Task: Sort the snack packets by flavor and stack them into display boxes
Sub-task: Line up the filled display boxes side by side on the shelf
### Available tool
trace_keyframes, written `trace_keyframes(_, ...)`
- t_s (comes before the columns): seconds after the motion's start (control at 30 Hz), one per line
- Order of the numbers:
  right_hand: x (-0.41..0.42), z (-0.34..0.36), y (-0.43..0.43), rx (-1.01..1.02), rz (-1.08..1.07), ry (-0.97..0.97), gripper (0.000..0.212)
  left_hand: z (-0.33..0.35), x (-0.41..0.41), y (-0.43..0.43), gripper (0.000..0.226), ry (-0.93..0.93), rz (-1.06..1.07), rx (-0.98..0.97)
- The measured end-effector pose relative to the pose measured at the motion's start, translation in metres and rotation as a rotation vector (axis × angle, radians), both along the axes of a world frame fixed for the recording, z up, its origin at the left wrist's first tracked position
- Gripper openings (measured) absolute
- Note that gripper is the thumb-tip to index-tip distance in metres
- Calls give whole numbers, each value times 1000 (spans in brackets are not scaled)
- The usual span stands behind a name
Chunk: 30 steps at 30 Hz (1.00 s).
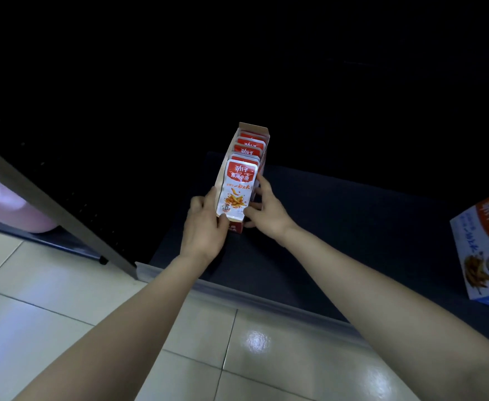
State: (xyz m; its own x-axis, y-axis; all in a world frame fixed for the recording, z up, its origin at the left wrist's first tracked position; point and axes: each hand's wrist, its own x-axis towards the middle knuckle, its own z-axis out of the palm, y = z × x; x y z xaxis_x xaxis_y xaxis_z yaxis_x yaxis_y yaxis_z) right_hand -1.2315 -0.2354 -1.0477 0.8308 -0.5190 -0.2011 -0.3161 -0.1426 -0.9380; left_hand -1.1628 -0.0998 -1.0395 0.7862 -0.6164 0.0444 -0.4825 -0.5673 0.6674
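Frame centre: left hand point(205, 221) and right hand point(266, 206) grip the red display box point(262, 166), front packet point(236, 189) seated. Stacking step looks nearly finished. Next likely needs the blue box point(480, 247), right edge.

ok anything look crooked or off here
Nothing much. The red packets stand in a neat row in the red display box, gripped by the left hand and right hand. The blue box looks tilted, maybe lens distortion.

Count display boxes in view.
2. The red display box sits mid-frame on the dark shelf, left hand and right hand gripping its near end. The blue display box stands at the right edge, cut off. Darkness may hide others.
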Motion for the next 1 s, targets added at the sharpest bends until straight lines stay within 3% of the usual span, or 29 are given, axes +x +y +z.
trace_keyframes(0.2,49,2,10,53,50,-21,85,-4,31,12,51,-64,75,21)
trace_keyframes(0.7,92,8,16,213,57,-23,83,-9,47,16,63,-193,77,225)
trace_keyframes(0.83,80,10,14,156,63,1,77,-3,45,17,58,-265,62,237)
trace_keyframes(1.0,36,26,1,42,28,30,49,18,31,-2,43,-336,28,142)
